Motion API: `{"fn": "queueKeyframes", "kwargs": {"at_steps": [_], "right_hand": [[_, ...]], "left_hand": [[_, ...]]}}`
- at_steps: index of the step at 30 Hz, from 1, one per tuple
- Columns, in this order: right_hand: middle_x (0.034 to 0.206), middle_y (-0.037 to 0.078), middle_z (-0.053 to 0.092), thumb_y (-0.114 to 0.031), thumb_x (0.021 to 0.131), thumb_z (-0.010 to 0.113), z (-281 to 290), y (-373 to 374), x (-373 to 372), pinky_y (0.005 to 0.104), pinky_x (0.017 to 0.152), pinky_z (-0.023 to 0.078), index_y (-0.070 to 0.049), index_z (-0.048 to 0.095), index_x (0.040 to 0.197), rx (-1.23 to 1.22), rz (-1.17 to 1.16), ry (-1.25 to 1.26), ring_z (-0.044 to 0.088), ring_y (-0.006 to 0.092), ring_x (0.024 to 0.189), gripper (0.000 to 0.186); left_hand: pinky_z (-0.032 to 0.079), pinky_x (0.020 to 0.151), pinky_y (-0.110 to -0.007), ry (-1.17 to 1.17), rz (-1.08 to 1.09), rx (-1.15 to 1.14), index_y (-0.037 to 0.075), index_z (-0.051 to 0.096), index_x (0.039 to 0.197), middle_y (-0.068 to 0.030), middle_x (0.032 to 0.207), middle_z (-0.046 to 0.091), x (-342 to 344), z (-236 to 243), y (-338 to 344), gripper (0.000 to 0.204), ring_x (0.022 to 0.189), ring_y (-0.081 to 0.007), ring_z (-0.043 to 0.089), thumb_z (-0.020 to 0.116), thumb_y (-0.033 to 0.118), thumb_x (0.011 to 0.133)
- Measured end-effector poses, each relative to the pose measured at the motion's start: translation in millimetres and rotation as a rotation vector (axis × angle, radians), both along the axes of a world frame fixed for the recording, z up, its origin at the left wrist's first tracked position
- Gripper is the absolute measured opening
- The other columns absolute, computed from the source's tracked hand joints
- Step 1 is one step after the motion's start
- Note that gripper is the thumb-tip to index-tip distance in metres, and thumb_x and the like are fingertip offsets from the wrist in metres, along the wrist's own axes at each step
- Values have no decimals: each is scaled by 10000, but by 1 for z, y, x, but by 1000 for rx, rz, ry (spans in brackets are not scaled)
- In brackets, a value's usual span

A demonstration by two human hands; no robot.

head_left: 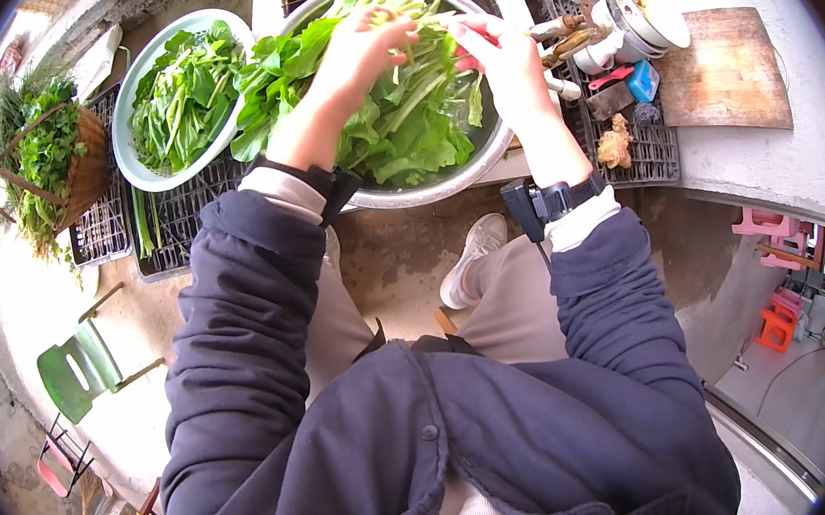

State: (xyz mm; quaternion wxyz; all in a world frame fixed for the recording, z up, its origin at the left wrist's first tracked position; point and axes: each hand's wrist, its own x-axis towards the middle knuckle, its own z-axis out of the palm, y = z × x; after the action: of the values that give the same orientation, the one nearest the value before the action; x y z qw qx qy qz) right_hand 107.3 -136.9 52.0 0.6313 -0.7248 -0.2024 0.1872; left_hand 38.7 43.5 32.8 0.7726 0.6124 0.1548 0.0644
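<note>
Leafy greens (412, 152) are heaping up in a metal basin (446, 190) in front of the person, leaves spilling over its left rim and pale stems pointing toward its far side. The left hand (361, 54) is lying over the bunch, its fingers bending; whether they are clamping on any stem, I cannot tell. The right hand (507, 58) is hanging over the basin's right side, thumb and fingertips sitting close together beside the stems; whether they are pinching anything, I cannot tell. Black straps (555, 200) are circling both wrists. Just left of the basin, a pale tub (126, 147) is holding more cut greens (185, 100) and is resting over a black crate (169, 255). Farther left, a brown basket (87, 171) is bearing herbs (49, 145). On the right, another crate (662, 161) is carrying a blue block (644, 82) and a tan lump (614, 143), with white bowls (650, 13) tilting at its far end and a wooden board (725, 74) lying beside it. Below, 1 white shoe (478, 256) is resting on the floor, and a green chair (81, 373) is standing at the left
</note>
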Motion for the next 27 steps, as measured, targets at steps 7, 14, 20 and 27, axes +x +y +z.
{"fn": "queueKeyframes", "kwargs": {"at_steps": [7,14,20,27], "right_hand": [[1097,145,659,-55,919,599,-41,-9,23,263,761,570,42,558,1258,-62,100,86,662,166,869,355],[1007,112,671,-71,881,593,-104,-8,20,330,723,551,-12,600,1156,-774,-103,165,659,166,864,281],[1010,81,664,-64,903,595,-65,-9,-7,269,604,541,-19,633,1113,-243,-208,319,639,150,832,219],[945,142,702,-167,864,645,-36,4,-30,315,820,495,-68,689,1049,-340,59,-90,670,205,877,214]], "left_hand": [[475,670,-233,81,14,293,74,513,1047,-24,865,600,-1,-5,-17,240,727,-86,558,593,276,945],[547,606,-268,172,134,17,-5,565,1126,-76,938,614,-1,0,-13,577,791,-112,595,742,445,811],[519,601,-214,154,36,134,45,651,1021,15,801,617,-6,5,-5,396,594,-38,523,806,312,774],[480,609,-246,23,18,452,53,714,937,-26,695,648,0,-1,-16,335,602,-82,579,784,340,779]]}}
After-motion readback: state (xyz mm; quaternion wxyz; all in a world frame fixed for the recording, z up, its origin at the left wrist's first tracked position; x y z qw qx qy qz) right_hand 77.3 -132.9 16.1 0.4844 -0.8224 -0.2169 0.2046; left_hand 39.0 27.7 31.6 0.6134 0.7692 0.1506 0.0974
